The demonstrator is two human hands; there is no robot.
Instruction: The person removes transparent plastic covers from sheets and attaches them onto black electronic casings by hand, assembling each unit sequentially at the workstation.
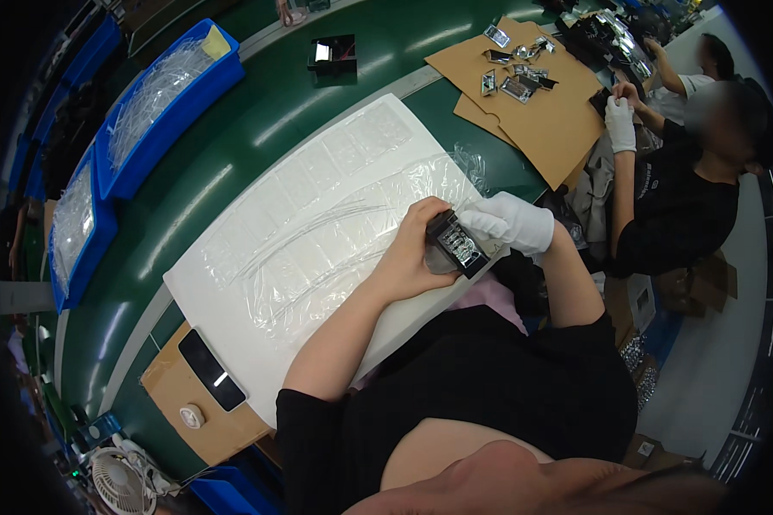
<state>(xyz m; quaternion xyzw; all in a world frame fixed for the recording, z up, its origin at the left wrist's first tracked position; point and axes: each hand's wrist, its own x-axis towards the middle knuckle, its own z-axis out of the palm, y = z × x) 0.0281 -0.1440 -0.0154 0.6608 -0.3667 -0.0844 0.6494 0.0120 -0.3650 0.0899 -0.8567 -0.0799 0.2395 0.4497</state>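
Observation:
My bare left hand is closed round a small black box-shaped part with a shiny face, near the right edge of the white sheet. My right hand, in a white glove, has its fingers pressed together at the part's upper right edge. Whether those fingers pinch something small is hidden. Under and beside my left arm, clear plastic film with rows of rectangular pockets lies across the white sheet.
Blue bins of clear plastic pieces stand at the left. Shiny parts lie on brown cardboard at the far right, beside a co-worker with a gloved hand. A phone and white fan are lower left. Another black part sits farther back.

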